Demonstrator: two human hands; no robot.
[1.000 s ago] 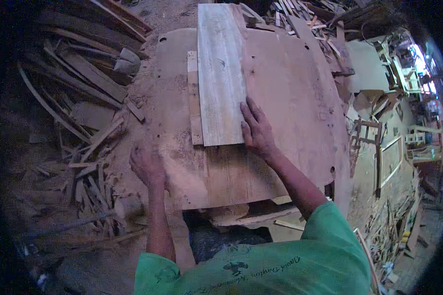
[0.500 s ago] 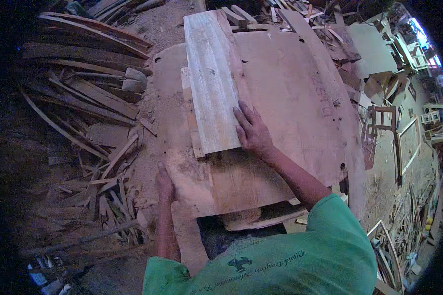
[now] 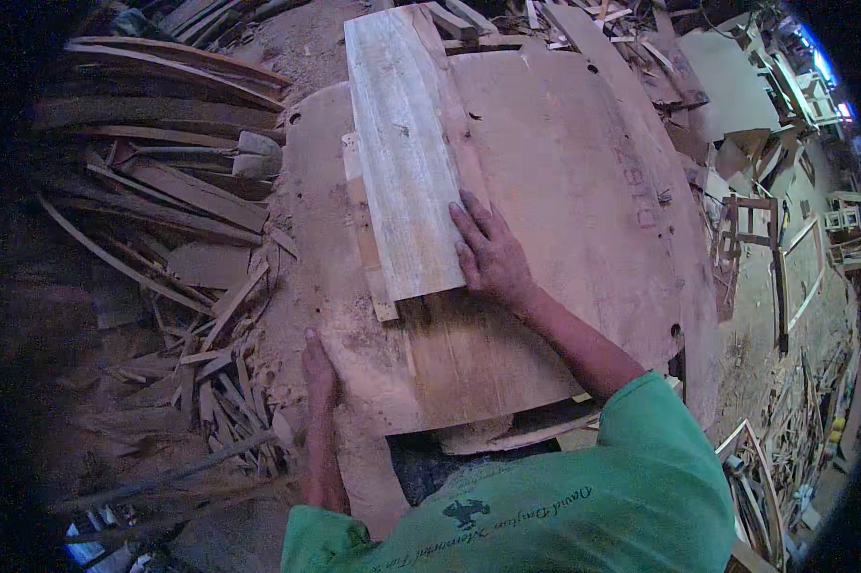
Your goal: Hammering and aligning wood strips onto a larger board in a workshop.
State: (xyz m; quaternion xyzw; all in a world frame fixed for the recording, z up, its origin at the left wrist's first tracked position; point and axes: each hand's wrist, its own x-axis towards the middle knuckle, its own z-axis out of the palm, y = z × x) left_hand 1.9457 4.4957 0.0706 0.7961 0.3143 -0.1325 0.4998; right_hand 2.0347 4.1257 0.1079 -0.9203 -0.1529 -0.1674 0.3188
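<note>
Since the earlier frame, my left hand (image 3: 318, 368) shifted onto the table (image 3: 564, 191) edge, flat and released. Plank (image 3: 403, 153) lay centre-left; my right hand (image 3: 490, 253), open, pressed its corner. Steady pressure would prevent skewing.

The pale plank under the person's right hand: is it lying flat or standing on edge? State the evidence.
Lying flat. The pale plank shows its broad face upward on the big wooden board, and the right hand rests palm-down at its near corner.

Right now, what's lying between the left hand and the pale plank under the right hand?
In the head view, only sawdust-strewn board top lies between the left hand and the pale plank, plus the end of a narrow strip poking out beneath that plank.
</note>
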